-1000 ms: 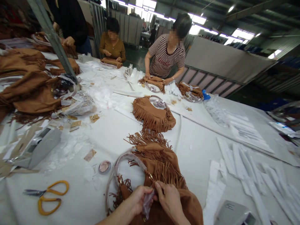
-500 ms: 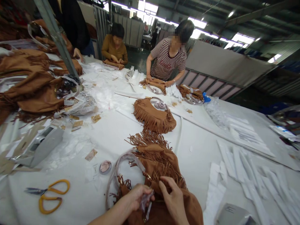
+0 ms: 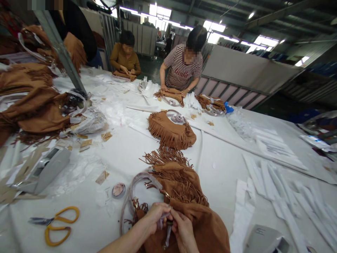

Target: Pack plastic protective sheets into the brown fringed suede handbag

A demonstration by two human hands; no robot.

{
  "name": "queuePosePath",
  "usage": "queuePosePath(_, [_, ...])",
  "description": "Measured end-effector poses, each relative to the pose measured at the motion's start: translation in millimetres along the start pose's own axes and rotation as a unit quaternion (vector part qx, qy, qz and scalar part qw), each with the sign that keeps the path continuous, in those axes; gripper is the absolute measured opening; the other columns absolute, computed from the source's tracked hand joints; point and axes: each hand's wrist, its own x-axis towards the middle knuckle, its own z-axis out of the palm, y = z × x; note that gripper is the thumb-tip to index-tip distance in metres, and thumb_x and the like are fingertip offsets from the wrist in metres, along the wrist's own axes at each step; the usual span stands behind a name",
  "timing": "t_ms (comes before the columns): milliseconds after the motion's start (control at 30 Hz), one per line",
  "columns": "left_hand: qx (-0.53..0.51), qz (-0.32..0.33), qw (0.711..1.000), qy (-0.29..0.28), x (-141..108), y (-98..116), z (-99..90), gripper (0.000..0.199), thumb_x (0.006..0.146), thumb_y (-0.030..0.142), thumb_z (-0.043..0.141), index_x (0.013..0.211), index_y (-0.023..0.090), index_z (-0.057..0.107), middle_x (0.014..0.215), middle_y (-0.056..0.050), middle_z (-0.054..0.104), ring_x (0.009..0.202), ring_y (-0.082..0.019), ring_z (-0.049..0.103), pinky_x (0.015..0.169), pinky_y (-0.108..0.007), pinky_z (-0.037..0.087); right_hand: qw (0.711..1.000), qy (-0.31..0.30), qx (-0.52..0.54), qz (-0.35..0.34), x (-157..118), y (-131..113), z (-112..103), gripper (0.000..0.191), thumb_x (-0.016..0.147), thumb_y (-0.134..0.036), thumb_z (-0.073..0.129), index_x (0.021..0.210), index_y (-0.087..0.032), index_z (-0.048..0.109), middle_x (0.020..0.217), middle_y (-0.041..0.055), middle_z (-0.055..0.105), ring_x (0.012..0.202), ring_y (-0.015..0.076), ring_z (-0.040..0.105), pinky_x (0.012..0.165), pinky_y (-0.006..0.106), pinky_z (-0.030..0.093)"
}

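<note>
A brown fringed handbag (image 3: pixel 207 225) lies on the table in front of me, its plastic-wrapped strap (image 3: pixel 126 203) looping out to the left. At the bag's opening, my left hand (image 3: pixel 156 218) is closed on a crumpled piece of clear plastic wrap (image 3: pixel 161 222). Pressed up beside it, my right hand (image 3: pixel 183 228) pinches at the same spot; what lies between its fingertips is hidden. A short wrapped strip (image 3: pixel 167 236) with a metal end hangs below the fingers, over the bag.
Yellow-handled scissors (image 3: pixel 56 225) and a small round tin (image 3: pixel 118 190) lie to the left. A second fringed bag (image 3: pixel 172 130) sits farther back. White paper strips (image 3: pixel 279 200) are at right, more brown bags (image 3: pixel 44 109) at left. A metal post (image 3: pixel 61 49) rises there; co-workers (image 3: pixel 181 66) handle bags across the table.
My right hand has moved left from the bag's fringe and closed beside my left hand. At far left, a co-worker's fringed bag has come up beside the post. The view has shifted slightly.
</note>
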Motion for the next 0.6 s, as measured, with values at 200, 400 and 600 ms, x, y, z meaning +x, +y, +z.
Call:
queuePosePath(200, [0.008, -0.002, 0.999, 0.041, 5, 6, 5.7, 0.016, 0.057, 0.023, 0.060, 0.069, 0.012, 0.060, 0.052, 0.000, 0.059, 0.037, -0.006, 0.042, 0.040, -0.018, 0.028, 0.997, -0.034, 0.055, 0.035, 16, 3, 1, 0.039, 0.047, -0.040, 0.084, 0.059, -0.011, 0.061, 0.049, -0.0041, 0.049, 0.040, 0.0018, 0.032, 0.035, 0.015, 0.020])
queuePosePath(400, [0.007, -0.008, 0.999, 0.044, 8, 13, 10.2, 0.022, 0.063, 0.034, 0.059, 0.070, 0.013, 0.059, 0.051, 0.000, 0.058, 0.037, -0.007, 0.045, 0.039, -0.019, 0.027, 0.998, -0.030, 0.055, 0.018, 28, 8, -3, 0.038, 0.052, -0.041, 0.080, 0.052, -0.013, 0.055, 0.044, -0.0044, 0.047, 0.037, 0.0026, 0.032, 0.034, 0.017, 0.017])
queuePosePath(600, [0.025, 0.014, 1.000, 0.012, -15, 12, 2.0, 0.038, 0.061, 0.040, 0.068, 0.086, 0.017, 0.053, 0.061, 0.001, 0.063, 0.048, -0.008, 0.054, 0.048, -0.018, 0.037, 0.996, 0.016, 0.077, -0.033, 30, 8, 6, 0.037, 0.052, -0.040, 0.080, 0.053, -0.015, 0.053, 0.044, -0.0072, 0.044, 0.039, 0.0044, 0.032, 0.038, 0.020, 0.022])
